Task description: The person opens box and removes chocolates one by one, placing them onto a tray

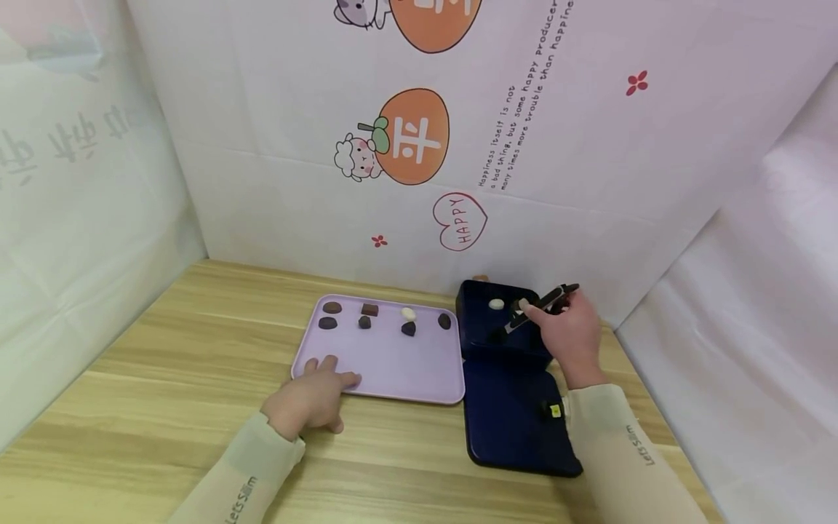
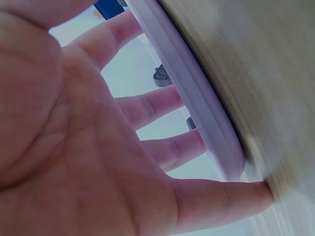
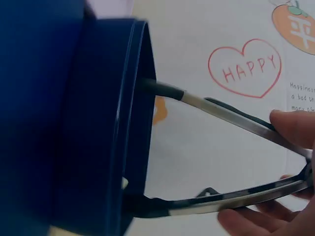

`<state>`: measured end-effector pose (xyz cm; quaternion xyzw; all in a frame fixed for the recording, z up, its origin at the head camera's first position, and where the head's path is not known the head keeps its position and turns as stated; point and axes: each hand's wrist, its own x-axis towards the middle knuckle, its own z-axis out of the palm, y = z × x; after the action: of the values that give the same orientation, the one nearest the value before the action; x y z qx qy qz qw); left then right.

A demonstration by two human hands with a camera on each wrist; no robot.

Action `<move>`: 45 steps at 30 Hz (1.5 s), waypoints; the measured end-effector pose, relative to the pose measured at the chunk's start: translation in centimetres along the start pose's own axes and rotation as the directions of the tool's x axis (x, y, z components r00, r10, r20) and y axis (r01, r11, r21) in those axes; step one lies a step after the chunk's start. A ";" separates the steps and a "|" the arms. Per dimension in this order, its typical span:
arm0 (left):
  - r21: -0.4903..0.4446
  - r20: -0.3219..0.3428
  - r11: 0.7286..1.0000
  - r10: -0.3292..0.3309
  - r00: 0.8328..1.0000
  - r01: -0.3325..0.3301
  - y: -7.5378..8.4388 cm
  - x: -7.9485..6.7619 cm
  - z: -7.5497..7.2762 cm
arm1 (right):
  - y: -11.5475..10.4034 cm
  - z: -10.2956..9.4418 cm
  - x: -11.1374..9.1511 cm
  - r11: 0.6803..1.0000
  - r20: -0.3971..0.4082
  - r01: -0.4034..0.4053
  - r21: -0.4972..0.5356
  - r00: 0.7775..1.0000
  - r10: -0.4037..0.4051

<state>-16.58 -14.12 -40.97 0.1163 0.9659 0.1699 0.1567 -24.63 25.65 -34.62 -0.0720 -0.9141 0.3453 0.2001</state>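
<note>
My right hand [image 1: 575, 336] holds a pair of metal tongs [image 3: 236, 120] with black tips. Their arms stand spread apart and the tips reach into a navy blue box [image 1: 463, 327]; in the right wrist view its wall hides the tip ends. A white chocolate [image 1: 497, 304] lies inside, beside others partly covered by the tongs and thumb. Spread fingers of my left hand [image 1: 308, 399] rest over the front left rim of a lilac tray [image 1: 399, 375], one fingertip touching the table in the left wrist view. Several dark chocolates, such as a square one [image 1: 369, 310], and a white one [image 1: 409, 314] sit along its far side.
The box's lid [image 1: 513, 429] lies folded down toward me, right of the tray, with a small yellow-marked item [image 1: 556, 411] near my right sleeve. Behind the box and tray rises a printed white cloth [image 1: 294, 211]. White cloth also hangs at both sides of the wooden table [image 1: 164, 364].
</note>
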 end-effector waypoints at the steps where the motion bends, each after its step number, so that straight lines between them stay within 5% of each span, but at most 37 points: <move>1: -0.002 -0.001 1.000 0.001 1.000 -0.001 0.0 0.0 0.0 | 0.1 -0.3 0.2 0.999 0.033 -0.003 -0.038 0.999 0.005; 7: -0.008 -0.007 1.000 0.000 1.000 0.000 -0.2 0.0 0.2 | -0.9 -2.1 1.6 0.981 0.236 0.000 -0.194 0.971 0.047; 11: -0.013 -0.008 1.000 -0.003 1.000 0.003 -0.4 0.0 0.4 | -1.5 -2.9 3.1 0.975 0.275 0.002 -0.221 0.960 0.060; 15: -0.013 -0.006 1.000 -0.004 1.000 0.004 -0.2 0.0 0.5 | -1.5 -3.7 4.6 0.978 0.231 -0.011 -0.208 0.971 0.060; 19: -0.010 -0.007 1.000 -0.005 1.000 0.005 -0.2 0.1 0.5 | -1.0 -3.6 5.5 0.995 0.150 -0.084 -0.051 0.985 0.090; 28: 0.001 -0.012 1.000 0.002 1.000 -0.002 -0.1 0.2 0.4 | 1.2 0.2 6.5 0.968 0.064 -0.157 0.197 0.987 0.147; 45: -0.007 -0.009 1.000 -0.005 1.000 0.004 -0.2 0.1 0.1 | 1.3 2.6 7.3 0.996 0.065 -0.056 0.065 0.997 0.052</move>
<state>-16.64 -14.25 -41.16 0.1129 0.9664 0.1732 0.1530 -32.32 27.08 -34.94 -0.0790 -0.9055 0.3832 0.1642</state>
